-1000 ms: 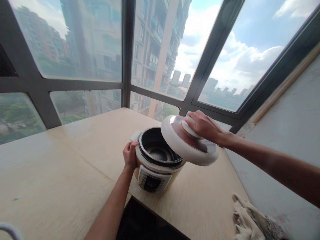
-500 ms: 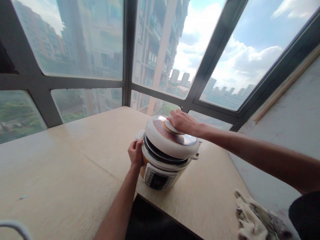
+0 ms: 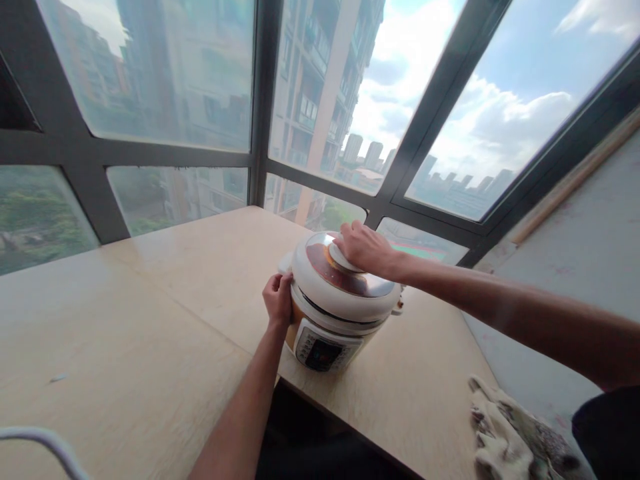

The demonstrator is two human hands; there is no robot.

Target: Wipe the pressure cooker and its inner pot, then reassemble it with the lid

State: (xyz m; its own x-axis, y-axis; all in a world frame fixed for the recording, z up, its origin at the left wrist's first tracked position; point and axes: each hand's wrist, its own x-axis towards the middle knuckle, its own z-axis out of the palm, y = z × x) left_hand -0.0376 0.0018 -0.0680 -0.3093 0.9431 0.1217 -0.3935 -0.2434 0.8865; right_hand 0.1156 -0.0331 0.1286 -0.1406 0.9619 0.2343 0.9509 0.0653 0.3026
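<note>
A white electric pressure cooker with a front control panel stands on a pale wooden counter by the windows. Its round white lid, with a dark red top, sits on the pot. My right hand is closed over the lid's white knob. My left hand grips the cooker's left side handle, fingers curled round it.
Large dark-framed windows run along the counter's far edge. A grey wall rises on the right. A crumpled cloth lies at the counter's front right. A white curved thing shows at the bottom left. A dark gap opens below the cooker.
My right hand brought the tilted lid from the cooker's right side over the open pot and set it down on top. My left hand kept its hold on the side.
</note>
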